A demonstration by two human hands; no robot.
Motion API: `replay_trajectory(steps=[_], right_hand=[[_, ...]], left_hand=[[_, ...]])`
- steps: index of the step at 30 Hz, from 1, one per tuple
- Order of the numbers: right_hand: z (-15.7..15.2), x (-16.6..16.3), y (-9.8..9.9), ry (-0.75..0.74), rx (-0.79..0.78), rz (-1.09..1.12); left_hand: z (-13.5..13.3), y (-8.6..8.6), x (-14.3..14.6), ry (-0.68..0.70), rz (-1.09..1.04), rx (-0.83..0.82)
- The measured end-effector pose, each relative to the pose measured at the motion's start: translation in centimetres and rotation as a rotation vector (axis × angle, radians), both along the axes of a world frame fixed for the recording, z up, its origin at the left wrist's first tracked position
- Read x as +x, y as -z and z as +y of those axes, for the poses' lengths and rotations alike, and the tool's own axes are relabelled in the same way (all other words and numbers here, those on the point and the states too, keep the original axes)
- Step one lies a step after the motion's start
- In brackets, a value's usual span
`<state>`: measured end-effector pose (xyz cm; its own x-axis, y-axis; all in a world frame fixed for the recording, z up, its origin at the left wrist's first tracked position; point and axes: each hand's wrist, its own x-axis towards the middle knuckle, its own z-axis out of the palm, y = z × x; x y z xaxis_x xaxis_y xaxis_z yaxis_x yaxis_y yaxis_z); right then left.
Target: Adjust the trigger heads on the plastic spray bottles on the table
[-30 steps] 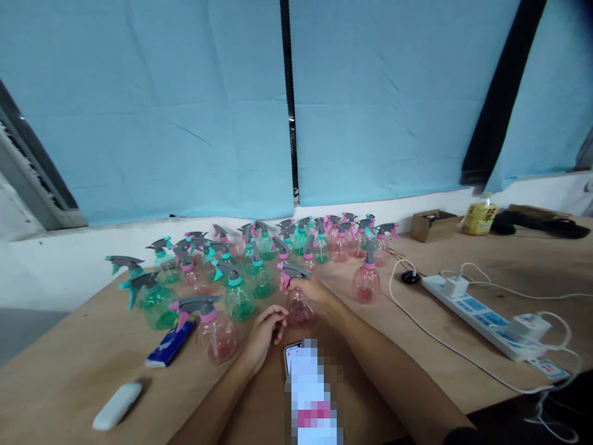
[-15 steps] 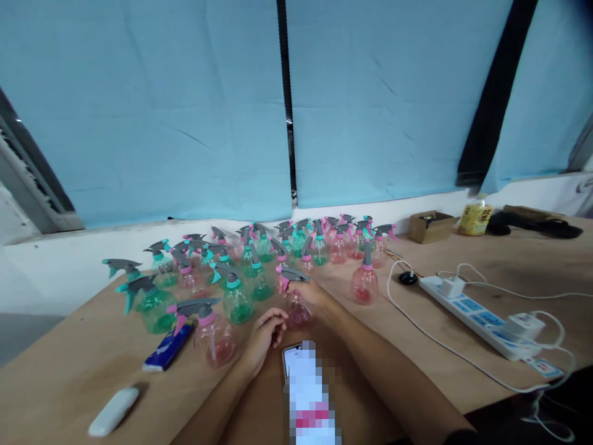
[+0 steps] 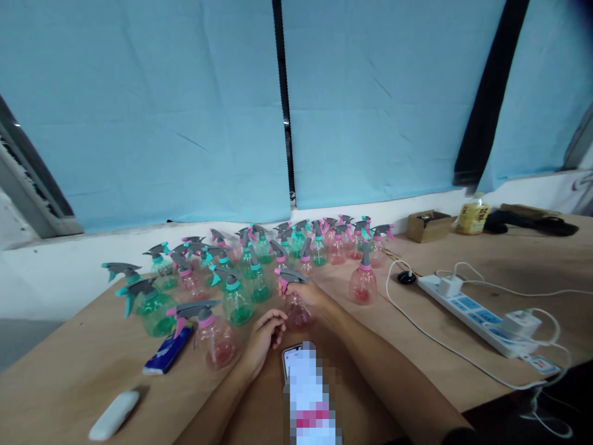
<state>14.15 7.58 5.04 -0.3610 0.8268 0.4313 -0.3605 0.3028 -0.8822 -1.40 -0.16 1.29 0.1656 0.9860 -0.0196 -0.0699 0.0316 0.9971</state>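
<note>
The right grip (image 3: 309,292) wraps the neck of a pink trigger spray bottle (image 3: 297,316), whose body sits just below, apparently on the tabletop (image 3: 532,259); even pressure should keep it steady. Its nozzle points leftward, long axis near upright. Beside it, the left grip (image 3: 267,329) curls loosely, seemingly empty.

The single view looks from the wearer's head, forward and down, over the near side of the wooden surface (image 3: 60,364). The forearms (image 3: 393,374) run closest to the lens at the bottom; the hands (image 3: 266,330) sit farther out, below centre; blue curtains (image 3: 185,123) beyond fill the upper part.
</note>
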Motion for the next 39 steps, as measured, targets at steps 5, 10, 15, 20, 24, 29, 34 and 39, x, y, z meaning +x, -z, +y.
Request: replay_trajectory(steps=[5, 10, 15, 20, 24, 29, 34, 39], right_hand=[[0.4, 0.2, 0.6, 0.104, 0.083, -0.074], [1.7, 1.9, 1.9, 0.349, 0.094, -0.200], [1.5, 4.5, 1.9, 0.803, 0.088, -0.276], [1.1, 6.4, 2.3, 1.159, 0.268, -0.340], [1.3, 6.8, 2.9, 1.275, 0.372, -0.554], [2.1, 6.6, 3.6, 1.395, 0.353, -0.727], [2.7, 6.7, 4.0, 1.455, 0.366, -0.748], [3.1, 6.9, 4.2, 1.458, 0.365, -0.709]], left_hand=[[0.0, -0.1, 0.0, -0.010, 0.009, 0.005], [0.0, -0.1, 0.0, -0.010, -0.010, 0.001], [0.2, 0.1, -0.1, 0.008, 0.000, 0.004], [0.2, 0.0, 0.0, 0.010, 0.031, 0.010], [0.1, -0.1, 0.1, 0.010, 0.050, 0.010], [0.0, -0.3, 0.2, -0.006, 0.077, 0.012], [-0.1, -0.4, 0.2, -0.006, 0.099, 0.004], [-0.1, -0.3, 0.2, -0.013, 0.105, 0.013]])
